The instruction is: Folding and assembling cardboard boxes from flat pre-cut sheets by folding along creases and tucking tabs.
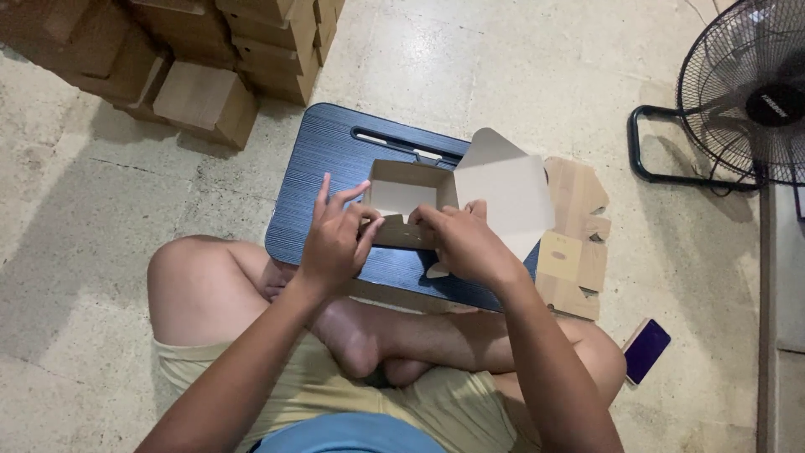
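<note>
- You sit cross-legged on the floor w/ a dark blue lap tray (323, 159) in front of your legs.
- A small brown cardboard box (404, 195) sits on the tray, near the middle. It's open on top & half folded.
- Its big lid flap (507, 189) sticks out to the right, lying back over the tray edge.
- Your left hand (335, 243) is at the box's near-left corner. Thumb & middle fingers pinch the near wall; the pointer finger sticks up, apart from the rest.
- Your right hand (465, 243) is on the near wall too, fingers curled together & pressing the cardboard. Can't tell if they grip it or just push, the hand hides that part.
- Both hands are close, almost touching.
- Flat unfolded cardboard sheets (574, 243) lie just right of the tray, partly under the lid flap.
- A stack of folded brown boxes (210, 50) sits at the top left, well apart.
- A black fan (742, 92) stands at the top right.
- A phone (646, 350) lies on the floor by your right knee.
</note>
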